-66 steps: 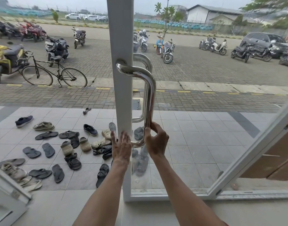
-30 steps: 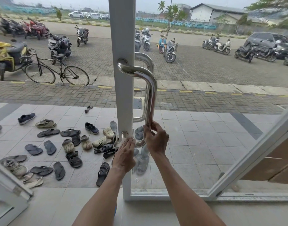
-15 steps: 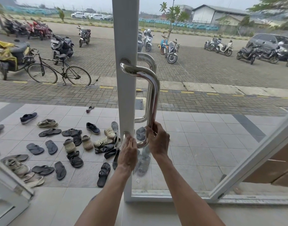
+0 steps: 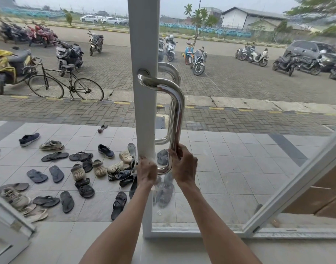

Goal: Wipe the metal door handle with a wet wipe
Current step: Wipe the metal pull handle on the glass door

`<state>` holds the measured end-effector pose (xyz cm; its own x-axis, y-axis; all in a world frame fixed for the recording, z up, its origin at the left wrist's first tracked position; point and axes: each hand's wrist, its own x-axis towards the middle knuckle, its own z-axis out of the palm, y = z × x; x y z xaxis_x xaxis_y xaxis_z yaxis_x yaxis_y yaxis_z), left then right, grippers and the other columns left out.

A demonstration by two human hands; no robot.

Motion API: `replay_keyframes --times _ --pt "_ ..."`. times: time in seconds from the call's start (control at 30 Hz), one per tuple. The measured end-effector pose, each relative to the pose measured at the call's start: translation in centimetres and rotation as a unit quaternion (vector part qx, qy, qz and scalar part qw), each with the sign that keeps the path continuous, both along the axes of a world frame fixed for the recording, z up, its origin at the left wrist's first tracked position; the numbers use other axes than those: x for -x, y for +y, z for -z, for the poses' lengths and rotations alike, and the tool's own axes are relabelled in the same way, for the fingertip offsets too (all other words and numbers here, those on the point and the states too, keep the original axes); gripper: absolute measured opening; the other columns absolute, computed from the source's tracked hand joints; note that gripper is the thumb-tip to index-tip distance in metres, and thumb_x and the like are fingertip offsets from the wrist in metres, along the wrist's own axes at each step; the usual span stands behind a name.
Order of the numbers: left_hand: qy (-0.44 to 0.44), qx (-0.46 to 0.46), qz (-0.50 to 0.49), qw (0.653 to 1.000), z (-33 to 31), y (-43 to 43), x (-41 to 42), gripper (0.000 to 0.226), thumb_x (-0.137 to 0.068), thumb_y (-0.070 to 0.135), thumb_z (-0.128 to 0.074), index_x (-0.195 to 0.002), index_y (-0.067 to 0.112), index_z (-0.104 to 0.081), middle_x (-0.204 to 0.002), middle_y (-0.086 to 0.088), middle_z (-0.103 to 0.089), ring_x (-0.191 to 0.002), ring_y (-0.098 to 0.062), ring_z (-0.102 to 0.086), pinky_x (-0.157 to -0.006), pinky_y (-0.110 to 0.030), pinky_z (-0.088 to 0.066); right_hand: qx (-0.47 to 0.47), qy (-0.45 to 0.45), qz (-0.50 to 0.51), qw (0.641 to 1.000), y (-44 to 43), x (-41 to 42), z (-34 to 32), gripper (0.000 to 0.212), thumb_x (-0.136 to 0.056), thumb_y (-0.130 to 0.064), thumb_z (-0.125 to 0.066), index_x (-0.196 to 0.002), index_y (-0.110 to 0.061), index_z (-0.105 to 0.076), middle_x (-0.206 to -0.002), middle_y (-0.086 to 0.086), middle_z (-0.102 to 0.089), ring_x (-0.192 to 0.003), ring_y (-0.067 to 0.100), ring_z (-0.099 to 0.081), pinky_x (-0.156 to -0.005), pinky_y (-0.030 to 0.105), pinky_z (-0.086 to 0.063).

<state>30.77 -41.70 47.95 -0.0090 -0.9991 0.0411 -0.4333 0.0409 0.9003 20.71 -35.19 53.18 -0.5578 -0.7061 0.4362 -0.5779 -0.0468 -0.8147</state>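
Note:
The polished metal door handle (image 4: 177,111) is a D-shaped bar on the white door frame (image 4: 144,44) in the head view. My right hand (image 4: 184,166) is wrapped around the bottom of its upright bar. My left hand (image 4: 147,171) is curled over the handle's lower mount, where it meets the frame, with its fingers closed. No wet wipe shows; anything inside either fist is hidden. A matching handle (image 4: 171,73) sits on the other side of the glass.
Many sandals and shoes (image 4: 79,168) lie scattered on the tiled porch beyond the glass. An open door leaf (image 4: 296,187) slants away at the right and another white frame (image 4: 9,212) stands at the lower left. A bicycle (image 4: 66,84) and motorbikes are parked outside.
My left hand has gone from lying flat on the frame to curling over the handle's lower mount. My right hand has stayed on the lower bar. The view has moved slightly closer.

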Motion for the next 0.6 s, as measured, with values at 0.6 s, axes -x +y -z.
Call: replay_keyframes --times 0.6 --pt "0.480 -0.325 -0.091 0.810 3.9 -1.9 -1.5 0.083 -0.088 0.080 -0.025 -0.119 0.010 -0.058 -0.107 -0.015 -0.065 -0.101 -0.028 -0.064 -0.092 -0.039 -0.054 -0.008 0.047 -0.018 0.999 0.0 0.7 -0.1 0.033 -0.090 -0.031 -0.070 -0.118 -0.013 -0.069 -0.105 0.001 -0.076 -0.094 0.011 -0.073 -0.071 -0.009 -0.036"
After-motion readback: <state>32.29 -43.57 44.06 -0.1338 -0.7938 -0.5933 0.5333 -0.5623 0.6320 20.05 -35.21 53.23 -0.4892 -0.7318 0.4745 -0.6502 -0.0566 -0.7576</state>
